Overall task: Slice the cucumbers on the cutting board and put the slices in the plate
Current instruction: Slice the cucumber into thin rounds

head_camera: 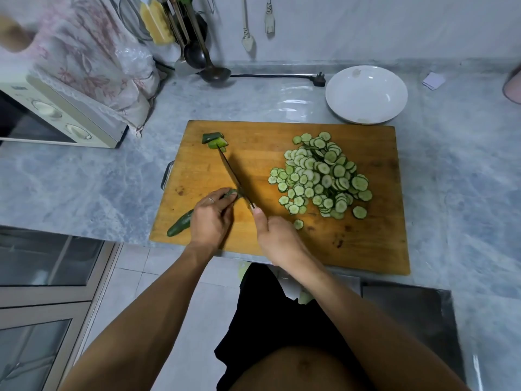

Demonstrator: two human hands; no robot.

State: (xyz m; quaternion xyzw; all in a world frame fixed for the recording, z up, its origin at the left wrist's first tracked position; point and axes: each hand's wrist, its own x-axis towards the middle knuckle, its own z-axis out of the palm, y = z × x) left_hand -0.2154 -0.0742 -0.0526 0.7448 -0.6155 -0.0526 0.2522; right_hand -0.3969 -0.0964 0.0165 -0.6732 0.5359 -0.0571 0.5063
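A wooden cutting board [366, 249] lies on the grey counter. My left hand [210, 221] holds a dark green cucumber [179, 225] down at the board's near left, fingers curled over it. My right hand [277, 239] grips the handle of a knife [234, 176], whose blade stands on the cucumber's end just past my left fingertips. A large heap of cucumber slices [318, 176] covers the board's right half. A few cut end pieces [214, 140] lie at the far left by the knife tip. Behind the board's right corner sits a white plate [366, 94], holding no slices.
A toaster oven [56, 117] under a floral cloth stands at the left. Ladles [210, 66] hang at the back wall, and a black cord with a plug [318, 79] lies on the counter beside the plate. A dark stove edge [408, 314] sits at the near right.
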